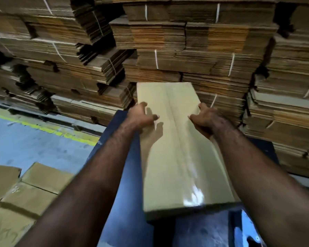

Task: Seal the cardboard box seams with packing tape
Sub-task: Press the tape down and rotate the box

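Head view: box (177, 148) between both grips.

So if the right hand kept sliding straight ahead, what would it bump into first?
Probably the wall of stacked flattened brown cardboard sheets just past the long tan cardboard box's far end. The right hand grips that box's right edge; depth is unclear.
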The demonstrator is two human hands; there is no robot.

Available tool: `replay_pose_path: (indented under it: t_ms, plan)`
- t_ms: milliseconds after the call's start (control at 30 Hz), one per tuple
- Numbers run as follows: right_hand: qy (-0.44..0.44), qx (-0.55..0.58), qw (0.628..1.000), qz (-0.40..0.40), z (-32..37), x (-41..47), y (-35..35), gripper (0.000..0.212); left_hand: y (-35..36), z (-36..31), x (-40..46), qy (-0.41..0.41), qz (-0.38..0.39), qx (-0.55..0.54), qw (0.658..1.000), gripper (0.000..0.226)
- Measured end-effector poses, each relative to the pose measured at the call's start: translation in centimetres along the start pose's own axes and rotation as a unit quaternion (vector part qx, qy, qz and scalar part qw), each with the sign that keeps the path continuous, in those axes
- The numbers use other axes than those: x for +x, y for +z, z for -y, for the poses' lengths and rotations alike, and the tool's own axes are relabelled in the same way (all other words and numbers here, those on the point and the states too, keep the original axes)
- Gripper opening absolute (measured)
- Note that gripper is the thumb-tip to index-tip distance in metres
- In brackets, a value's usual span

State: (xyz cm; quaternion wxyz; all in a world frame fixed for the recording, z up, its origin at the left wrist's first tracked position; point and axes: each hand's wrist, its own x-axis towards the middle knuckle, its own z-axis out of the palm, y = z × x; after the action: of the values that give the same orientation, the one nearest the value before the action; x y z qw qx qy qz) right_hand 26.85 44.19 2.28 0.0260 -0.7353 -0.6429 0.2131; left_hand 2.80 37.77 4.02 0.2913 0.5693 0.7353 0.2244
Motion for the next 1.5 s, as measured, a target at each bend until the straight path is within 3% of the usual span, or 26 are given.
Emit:
replay_pose_path:
  t_ms: [167, 367, 567, 767, 1000, 1200, 1267, 1367, 1500]
  plan:
    - [0.029, 0.066, 0.997, -0.015, -3.8, -7.0, 0.7, 0.065, 0.3, -0.6, -0.5, 0.076, 0.113, 0.067, 0.988, 0.055]
    - [0.056, 0.071, 0.995, -0.039, -4.1, -16.9, 5.7, 0.085, 1.3, 5.1, -7.3, 0.174, 0.076, 0.106, 0.976, 0.065]
    - [0.055, 0.074, 0.993, -0.076, -2.8, -25.2, 9.3, 0.077, 0.3, 10.8, -13.0, 0.237, 0.092, 0.126, 0.959, 0.071]
    - [-0.002, 0.007, 0.994, -0.113, -1.6, -32.8, 12.3, 0.071, -0.2, 12.8, -20.0, 0.335, 0.044, 0.144, 0.93, 0.072]
    - [-0.005, -0.042, 0.988, -0.146, -1.5, -32.9, 13.6, 0.067, 1.7, 13.6, -21.8, 0.323, 0.07, 0.211, 0.92, 0.086]
    - [-0.045, 0.012, 0.996, -0.082, -3.3, -29.0, 11.5, 0.067, 1.9, 10.4, -20.0, 0.286, 0.074, 0.229, 0.928, 0.083]
    - [-0.077, 0.111, 0.985, -0.109, -4.9, -28.7, 11.3, 0.061, 2.7, 9.0, -20.6, 0.292, 0.042, 0.235, 0.926, 0.078]
    - [-0.079, 0.233, 0.945, -0.217, -8.1, -29.4, 11.9, 0.047, 5.2, 6.3, -22.0, 0.336, 0.042, 0.233, 0.911, 0.081]
    - [0.042, 0.248, 0.932, -0.26, -15.1, -30.1, 14.2, 0.042, 9.0, 5.1, -23.3, 0.361, 0.03, 0.314, 0.877, 0.085]
